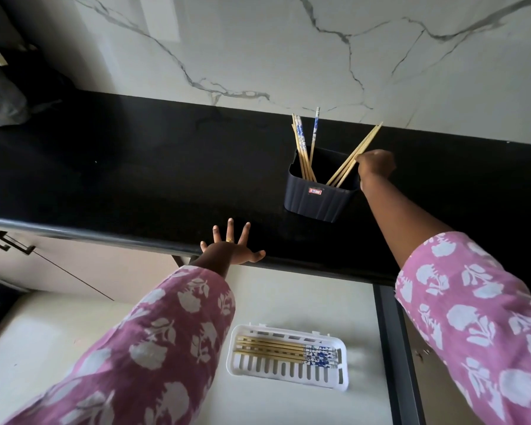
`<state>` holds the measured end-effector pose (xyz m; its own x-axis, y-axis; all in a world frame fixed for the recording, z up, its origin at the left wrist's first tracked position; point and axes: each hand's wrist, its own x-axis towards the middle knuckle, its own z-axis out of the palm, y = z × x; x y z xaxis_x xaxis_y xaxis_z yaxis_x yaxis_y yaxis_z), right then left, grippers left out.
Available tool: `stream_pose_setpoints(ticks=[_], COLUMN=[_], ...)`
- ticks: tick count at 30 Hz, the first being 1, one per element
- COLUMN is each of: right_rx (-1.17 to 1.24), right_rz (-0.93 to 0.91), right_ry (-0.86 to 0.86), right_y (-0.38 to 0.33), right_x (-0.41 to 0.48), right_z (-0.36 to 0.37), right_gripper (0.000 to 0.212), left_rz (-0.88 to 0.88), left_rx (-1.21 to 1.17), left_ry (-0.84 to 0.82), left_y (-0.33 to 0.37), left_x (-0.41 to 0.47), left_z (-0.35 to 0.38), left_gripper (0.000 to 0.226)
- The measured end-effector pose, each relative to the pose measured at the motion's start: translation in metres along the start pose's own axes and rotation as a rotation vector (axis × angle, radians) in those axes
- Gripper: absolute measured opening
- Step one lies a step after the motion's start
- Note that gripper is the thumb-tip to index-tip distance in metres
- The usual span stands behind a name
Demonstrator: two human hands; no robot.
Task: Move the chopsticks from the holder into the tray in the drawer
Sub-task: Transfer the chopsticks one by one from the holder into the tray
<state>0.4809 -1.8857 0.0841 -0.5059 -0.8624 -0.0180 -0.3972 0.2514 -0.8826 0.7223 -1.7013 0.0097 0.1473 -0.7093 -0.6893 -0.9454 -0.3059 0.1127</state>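
Observation:
A dark square holder [316,196] stands on the black counter. Several bamboo chopsticks with blue-patterned tops [302,148] lean in its left corner. A few plain ones [354,156] lean to the right, and my right hand [376,165] is closed around them at the holder's right rim. My left hand [232,246] rests flat on the counter's front edge, fingers spread. Below, in the open drawer, a white slotted tray [288,368] holds several chopsticks [276,351] lying side by side.
The black counter [135,179] runs along a marble wall. A grey bag [0,96] sits at its far left. The pale drawer floor [288,296] surrounds the tray, and a dark rail [393,348] bounds it on the right.

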Motion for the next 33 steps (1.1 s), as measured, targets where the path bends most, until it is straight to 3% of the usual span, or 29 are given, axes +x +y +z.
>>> stream_pose_setpoints(ticks=[7, 12, 21, 24, 28, 33], right_rx=[0.091, 0.408, 0.786, 0.882, 0.783, 0.485], right_rz=[-0.141, -0.154, -0.234, -0.201, -0.178, -0.094], right_ry=[0.063, 0.032, -0.209, -0.282, -0.462, -0.773], right_y=[-0.014, -0.032, -0.049, -0.044, -0.011, 0.055], right_x=[-0.010, -0.017, -0.063, -0.085, -0.124, -0.172], right_z=[-0.015, -0.037, -0.076, -0.077, -0.068, -0.047], right_gripper=[0.019, 0.004, 0.003, 0.013, 0.018, 0.021], left_rz=[-0.004, -0.014, -0.010, -0.009, -0.020, -0.017], left_rx=[0.000, 0.002, 0.000, -0.009, -0.050, -0.062], left_ry=[0.003, 0.005, 0.042, 0.049, 0.036, 0.063], left_y=[0.001, 0.002, 0.003, 0.002, 0.002, 0.002], left_x=[0.001, -0.001, -0.005, -0.005, -0.006, -0.007], left_z=[-0.001, 0.000, 0.002, 0.002, 0.003, 0.006], left_gripper=[0.082, 0.078, 0.078, 0.079, 0.078, 0.077])
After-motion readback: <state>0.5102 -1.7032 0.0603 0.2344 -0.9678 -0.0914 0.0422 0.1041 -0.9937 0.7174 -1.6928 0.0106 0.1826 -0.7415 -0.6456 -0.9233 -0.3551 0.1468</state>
